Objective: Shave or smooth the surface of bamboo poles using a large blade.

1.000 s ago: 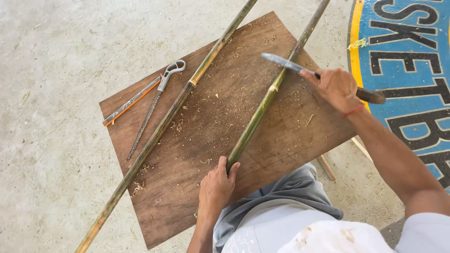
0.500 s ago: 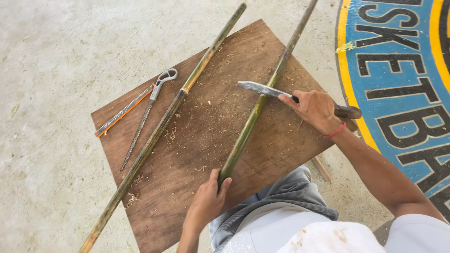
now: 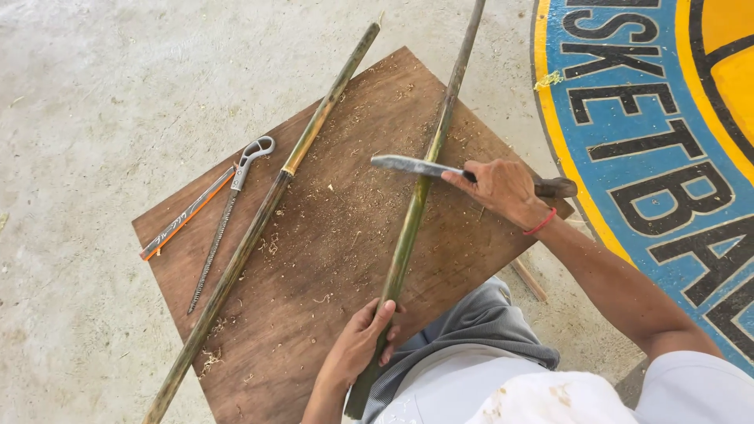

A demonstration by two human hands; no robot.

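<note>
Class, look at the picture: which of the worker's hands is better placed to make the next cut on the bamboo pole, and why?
Right. The right hand grips the knife, its blade lying across the bamboo pole. The left hand clasps the pole's near end, steadying it.

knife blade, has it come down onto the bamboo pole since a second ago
Yes. The knife in the right hand was raised above the wooden board earlier; now its blade lies across the bamboo pole that the left hand steadies.
</note>
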